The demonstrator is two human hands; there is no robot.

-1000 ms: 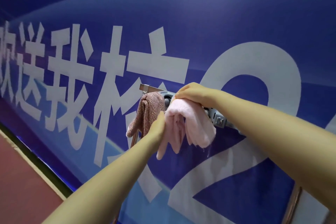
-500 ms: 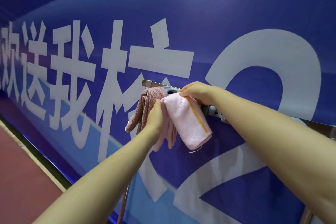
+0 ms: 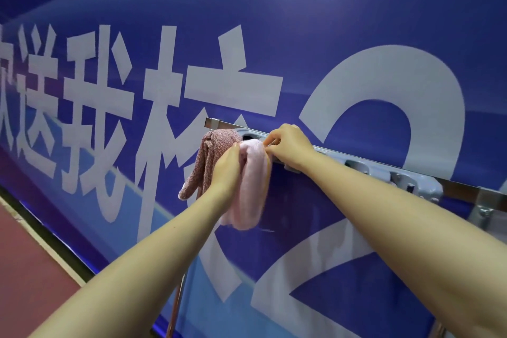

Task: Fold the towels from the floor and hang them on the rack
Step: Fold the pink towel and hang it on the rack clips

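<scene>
A metal rack bar (image 3: 463,192) with grey clips runs across the blue banner. A brown-pink towel (image 3: 204,162) hangs from its left end. Just to its right a light pink towel (image 3: 251,189) droops over the bar in a narrow bunch. My left hand (image 3: 226,170) is pressed against the pink towel's left side, fingers wrapped into the cloth. My right hand (image 3: 288,145) is on the bar at the towel's top right and pinches its upper edge.
A large blue banner (image 3: 301,35) with white characters fills the wall behind the rack. A thin rack leg (image 3: 177,307) drops down below my left forearm. Red floor (image 3: 24,269) lies at the lower left.
The pink towel was spread flat with a yellow stripe showing; now it hangs gathered and narrower. My left hand has shifted right onto it. My right hand stays at its top.
</scene>
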